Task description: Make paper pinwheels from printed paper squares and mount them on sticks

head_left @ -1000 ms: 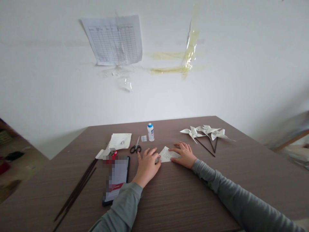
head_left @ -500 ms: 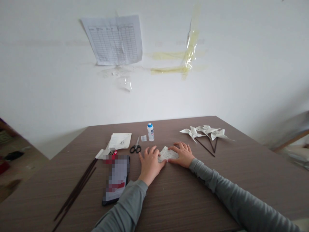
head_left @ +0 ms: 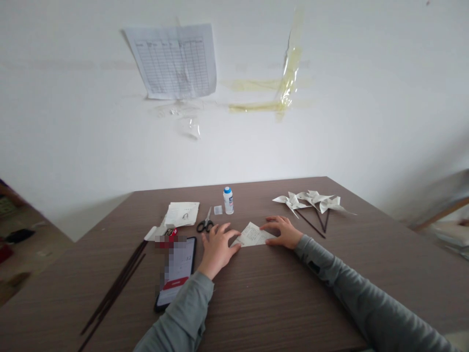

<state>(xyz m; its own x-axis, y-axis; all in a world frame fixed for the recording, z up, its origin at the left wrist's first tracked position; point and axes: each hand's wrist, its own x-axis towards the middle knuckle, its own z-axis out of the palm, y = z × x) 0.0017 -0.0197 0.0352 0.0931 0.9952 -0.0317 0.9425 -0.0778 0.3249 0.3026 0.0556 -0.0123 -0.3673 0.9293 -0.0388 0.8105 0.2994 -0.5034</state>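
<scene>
A sheet of printed paper (head_left: 252, 235), folded into a triangle, lies flat on the table with its peak pointing away from me. At its left corner, my left hand (head_left: 217, 248) rests with fingers spread, thumb and fingertips by the paper's edge. My right hand (head_left: 286, 232) is at the right corner, thumb and forefinger apart and touching the paper's edge. Neither hand is closed round it. Black-handled scissors (head_left: 205, 225) lie just beyond my left hand. Farther back stands a white bottle with a blue cap (head_left: 228, 201).
Paper pinwheels (head_left: 293, 201) on dark sticks lie at the right. On the left are stacked papers (head_left: 182, 214), a small red box (head_left: 169, 235), a phone (head_left: 179, 274) and long dark sticks (head_left: 117, 286). A small clear square (head_left: 218, 210) sits beside the bottle. The wall (head_left: 234, 151) stands behind the table.
Both hands have moved apart, my left hand leftward and my right hand rightward, so more of the folded paper shows. The other things on the table stay put.
</scene>
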